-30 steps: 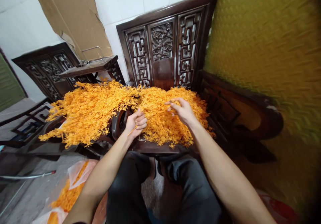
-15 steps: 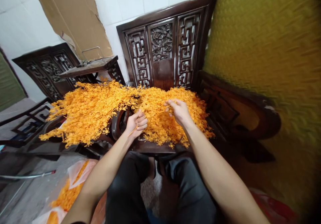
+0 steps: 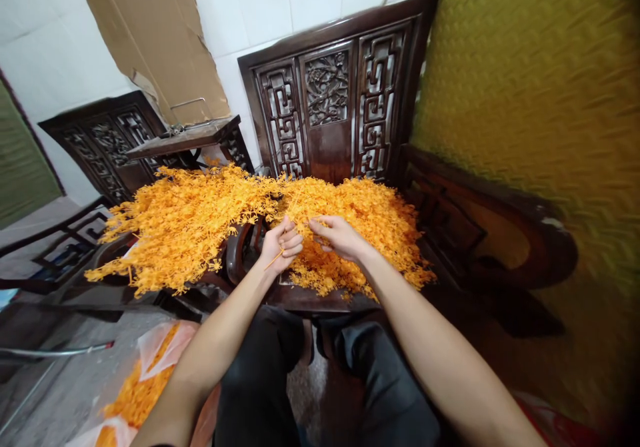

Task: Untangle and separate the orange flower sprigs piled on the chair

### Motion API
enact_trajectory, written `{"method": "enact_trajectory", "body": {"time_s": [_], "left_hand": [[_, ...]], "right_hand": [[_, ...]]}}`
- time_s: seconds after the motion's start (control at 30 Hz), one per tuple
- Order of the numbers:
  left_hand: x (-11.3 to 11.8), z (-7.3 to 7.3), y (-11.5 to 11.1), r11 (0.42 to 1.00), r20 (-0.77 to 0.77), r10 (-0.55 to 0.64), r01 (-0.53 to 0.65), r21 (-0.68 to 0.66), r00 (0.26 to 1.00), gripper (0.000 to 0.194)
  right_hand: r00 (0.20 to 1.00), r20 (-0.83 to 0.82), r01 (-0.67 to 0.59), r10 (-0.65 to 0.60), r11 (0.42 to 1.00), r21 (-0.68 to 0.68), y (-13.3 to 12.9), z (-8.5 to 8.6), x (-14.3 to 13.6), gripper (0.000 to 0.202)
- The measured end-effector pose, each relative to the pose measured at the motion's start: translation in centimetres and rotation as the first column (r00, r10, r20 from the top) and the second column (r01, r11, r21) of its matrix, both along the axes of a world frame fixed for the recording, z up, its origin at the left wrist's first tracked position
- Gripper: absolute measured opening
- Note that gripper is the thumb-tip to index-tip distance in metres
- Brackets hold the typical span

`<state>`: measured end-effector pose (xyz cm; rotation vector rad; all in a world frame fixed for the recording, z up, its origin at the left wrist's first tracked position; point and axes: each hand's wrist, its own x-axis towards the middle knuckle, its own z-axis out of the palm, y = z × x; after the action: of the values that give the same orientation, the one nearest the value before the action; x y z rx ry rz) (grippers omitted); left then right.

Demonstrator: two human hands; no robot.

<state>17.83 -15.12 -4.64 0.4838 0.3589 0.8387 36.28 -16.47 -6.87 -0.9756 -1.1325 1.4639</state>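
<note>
A big heap of orange plastic sprigs (image 3: 365, 227) covers the seat of a dark carved wooden chair (image 3: 330, 107), and a second heap (image 3: 185, 223) spreads over the chair to its left. My left hand (image 3: 283, 245) is closed around a thin orange stem that sticks out below the fist. My right hand (image 3: 336, 235) sits just beside it, fingers pinching a small orange sprig at the edge of the pile. The two hands nearly touch above the seat's front edge.
A yellow-green woven panel (image 3: 540, 100) fills the right side. A curved wooden armrest (image 3: 500, 213) lies at the right. A cardboard sheet (image 3: 160, 40) leans on the white tiled wall. A plastic bag of orange pieces (image 3: 145, 380) lies on the floor at lower left.
My right hand has come back from the middle of the pile to the left, pinching a sprig, and now meets my left hand. The left hand has barely moved.
</note>
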Motion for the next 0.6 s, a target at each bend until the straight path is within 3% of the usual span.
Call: {"method": "enact_trajectory", "body": {"time_s": [0.07, 0.17, 0.23, 0.33, 0.47, 0.53, 0.6], "left_hand": [[0.0, 0.1, -0.1, 1.000, 0.004, 0.018, -0.018, 0.019, 1.000, 0.038], [0.2, 0.1, -0.5, 0.999, 0.000, 0.000, 0.000, 0.044, 1.000, 0.039], [0.4, 0.1, -0.8, 0.997, -0.027, -0.047, 0.049, 0.057, 0.999, 0.040], [0.0, 0.5, -1.1, 0.993, -0.048, -0.066, 0.071, 0.096, 0.997, 0.041], [-1.4, 1.3, -1.6, 0.978, -0.005, 0.065, -0.063, 0.201, 0.998, 0.040], [-1.5, 1.2, -1.8, 0.967, -0.030, 0.065, -0.055, 0.249, 0.997, 0.040], [-1.0, 1.0, -2.0, 0.958, -0.082, 0.026, -0.002, 0.286, 0.996, 0.039]], "right_hand": [[0.992, 0.122, 0.006, -0.020, 0.993, 0.117, -0.3, 0.4, -0.3, 0.046], [0.888, 0.346, 0.148, -0.303, 0.901, 0.409, 0.3, 0.6, 0.4, 0.041], [0.803, 0.414, 0.182, -0.428, 0.838, 0.514, 1.1, 0.3, 1.3, 0.037], [0.764, 0.457, 0.256, -0.455, 0.865, 0.432, 1.9, -0.6, 2.9, 0.031], [0.758, 0.458, 0.367, -0.465, 0.884, 0.291, 1.1, -1.6, 4.6, 0.033], [0.831, 0.407, 0.306, -0.380, 0.922, 0.236, -0.2, -1.6, 3.9, 0.034], [0.938, 0.311, 0.105, -0.154, 0.980, 0.169, -1.4, -1.1, 2.1, 0.044]]}}
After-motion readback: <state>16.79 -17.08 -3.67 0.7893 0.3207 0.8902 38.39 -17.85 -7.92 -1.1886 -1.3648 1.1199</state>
